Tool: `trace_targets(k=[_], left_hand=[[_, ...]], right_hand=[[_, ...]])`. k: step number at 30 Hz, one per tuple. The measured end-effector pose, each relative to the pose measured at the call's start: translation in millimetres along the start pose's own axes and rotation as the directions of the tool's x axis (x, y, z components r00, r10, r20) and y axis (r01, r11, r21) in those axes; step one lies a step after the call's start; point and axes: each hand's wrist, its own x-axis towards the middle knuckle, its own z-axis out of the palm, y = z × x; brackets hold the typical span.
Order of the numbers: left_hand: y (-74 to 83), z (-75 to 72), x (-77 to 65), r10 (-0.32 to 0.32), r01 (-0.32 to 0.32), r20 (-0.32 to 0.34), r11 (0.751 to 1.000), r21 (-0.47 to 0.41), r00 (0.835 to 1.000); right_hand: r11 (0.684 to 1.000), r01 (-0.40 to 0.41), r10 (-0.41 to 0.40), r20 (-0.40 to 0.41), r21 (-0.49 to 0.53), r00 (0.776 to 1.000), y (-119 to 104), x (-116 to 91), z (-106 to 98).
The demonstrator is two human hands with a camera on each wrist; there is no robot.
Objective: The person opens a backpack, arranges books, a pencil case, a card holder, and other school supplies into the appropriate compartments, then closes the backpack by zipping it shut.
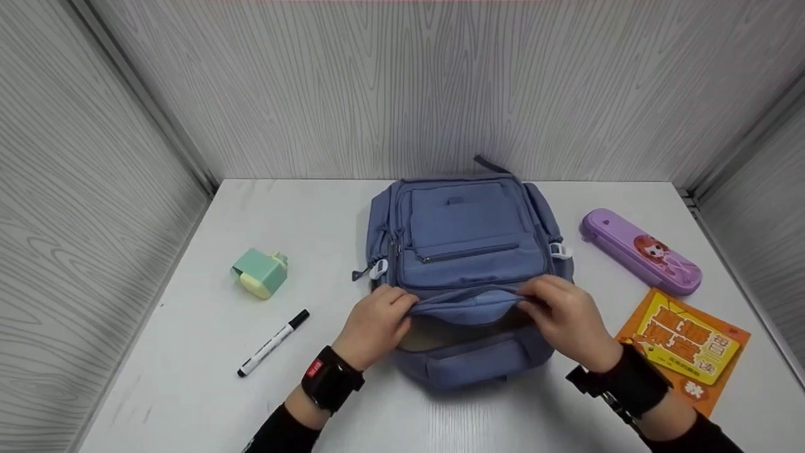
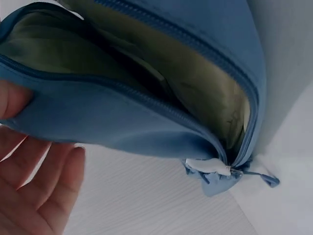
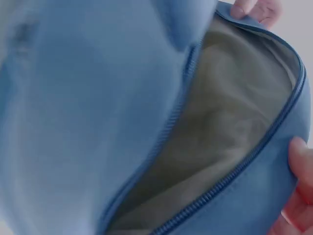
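A blue backpack [image 1: 468, 217] lies on the white table with its front pockets facing up. Its zipped compartment gapes at the near end, and the beige lining [image 3: 234, 93] shows in the right wrist view. My left hand [image 1: 376, 322] pinches the left part of the raised opening edge between thumb and fingers. On the right part of that same edge, my right hand [image 1: 571, 322] has a similar pinch. In the left wrist view a zipper [image 2: 181, 34] runs along the opening, with a white buckle [image 2: 208, 166] near its corner. The compartment's depth is partly hidden.
Left of the backpack are a green and yellow box-shaped item [image 1: 263, 274] and a capped marker [image 1: 273, 343]. To the right lie a purple pencil case [image 1: 629, 251] and an orange booklet [image 1: 692, 340], touching or nearly so. Wood-grain panels [image 1: 427, 88] enclose the table's back and sides.
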Motion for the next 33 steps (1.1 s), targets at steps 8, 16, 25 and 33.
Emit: trace_targets(k=[8, 16, 25, 33], left_hand=[[-1.5, 8.0, -7.2, -0.015, 0.015, -0.015, 0.999, -0.029, 1.000], [-4.6, 10.4, -13.4, -0.041, 0.040, -0.007, 0.997, -0.067, 0.999], [-3.2, 15.8, -13.8, -0.035, 0.036, 0.014, 0.996, -0.077, 0.999], [-2.0, 20.2, -9.4, -0.009, 0.010, 0.014, 0.997, -0.080, 1.000]], right_hand=[[0.976, -0.216, 0.218, -0.052, 0.037, 0.975, 18, -39, -22], [0.775, -0.625, 0.630, 0.038, -0.097, 0.775, 53, -84, -58], [0.232, -0.944, 0.973, 0.053, -0.235, 0.226, 111, -141, -91], [-0.016, -0.975, 0.996, 0.087, -0.222, -0.036, 127, -166, -102]])
